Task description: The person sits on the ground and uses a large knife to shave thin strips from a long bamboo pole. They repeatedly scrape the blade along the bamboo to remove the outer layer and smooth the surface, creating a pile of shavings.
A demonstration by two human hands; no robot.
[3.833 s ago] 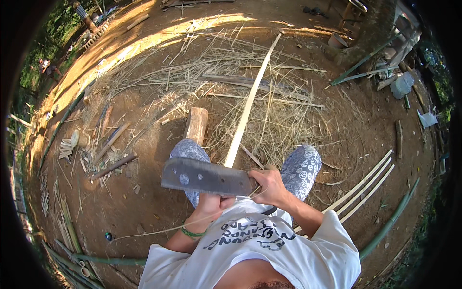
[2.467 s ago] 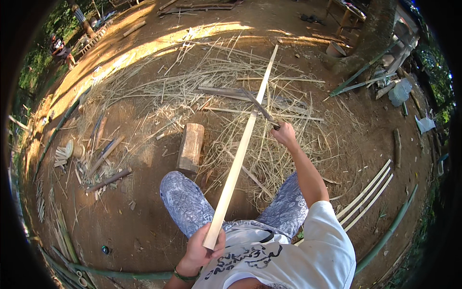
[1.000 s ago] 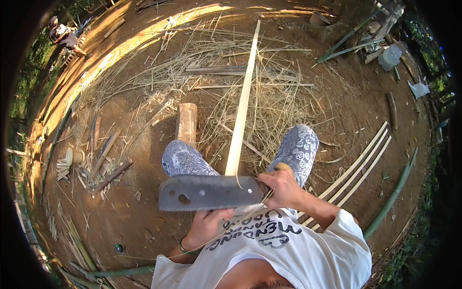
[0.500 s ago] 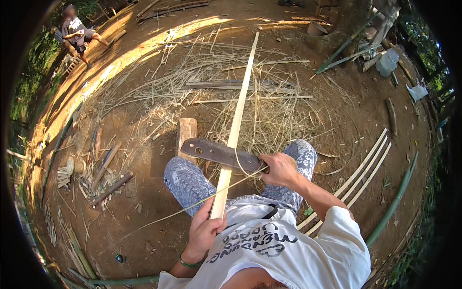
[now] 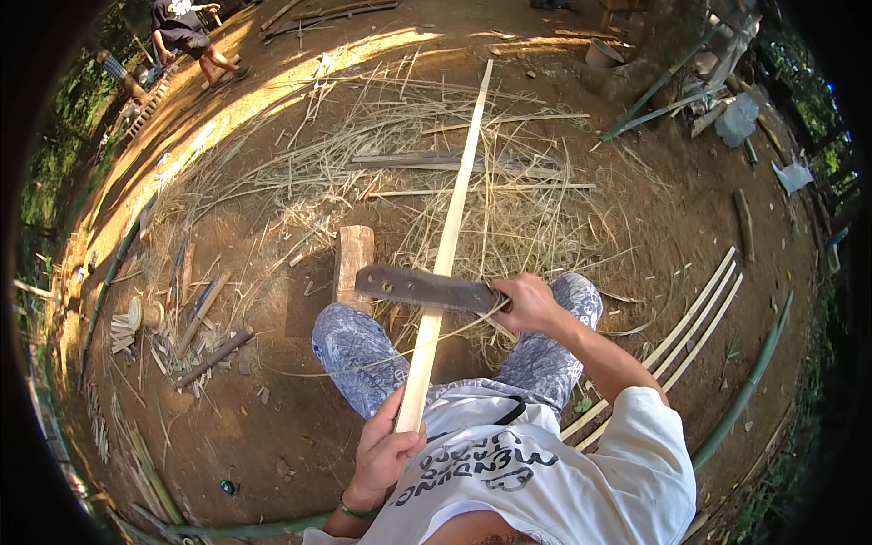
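Note:
My left hand (image 5: 380, 456) is closed around the near end of a long, pale bamboo strip (image 5: 461, 191), which slants away from my lap over the litter. A dark, wide-bladed machete (image 5: 422, 290) with holes near its tip lies across the strip, its blade pointing left. Its handle is in my right hand (image 5: 529, 305), just above my right knee. A thin bamboo shaving (image 5: 427, 343) curls from near my right hand across the strip toward my left knee. How the blade's edge meets the strip is hard to make out.
A short wooden log (image 5: 354, 259) stands beyond my left knee. Bamboo shavings (image 5: 518, 227) litter the ground ahead. Several pale strips (image 5: 695, 327) and a green bamboo pole (image 5: 749, 386) lie at right. Offcuts (image 5: 204, 313) lie at left. Another person (image 5: 186, 32) is at the far left.
The machete and my right hand have shifted slightly up and away along the strip. The shaving's loose end has swung upward. The distant person has moved to the right.

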